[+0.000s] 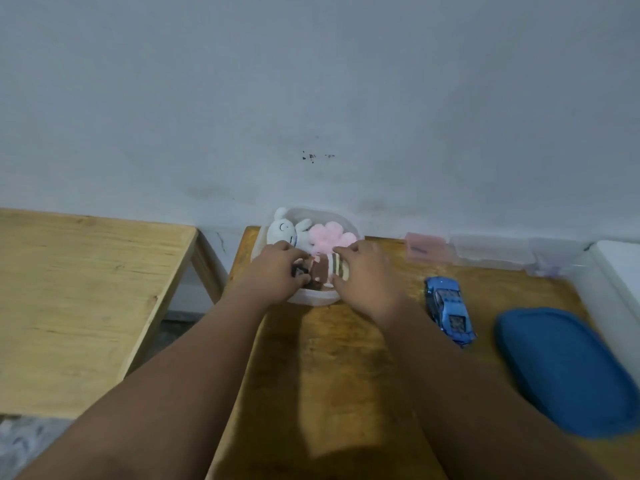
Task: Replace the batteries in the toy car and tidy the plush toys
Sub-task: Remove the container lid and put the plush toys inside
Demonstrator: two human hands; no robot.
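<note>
Head view: held striped plush (327, 268) crosswise in the tub (311, 300), left hand (277, 268) and right hand (362, 273) curled round its ends, toy car (448, 308) off right, nearer the right hand.

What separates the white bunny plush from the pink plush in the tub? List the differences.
Colour: the white bunny plush is white; the pink plush is pale pink. Shape: the bunny shows a stitched face and an ear; the pink one is lobed, with no face in view. Place: the bunny leans at the tub's left rim; the pink one lies right of it. Both are soft toys in the same tub.
</note>
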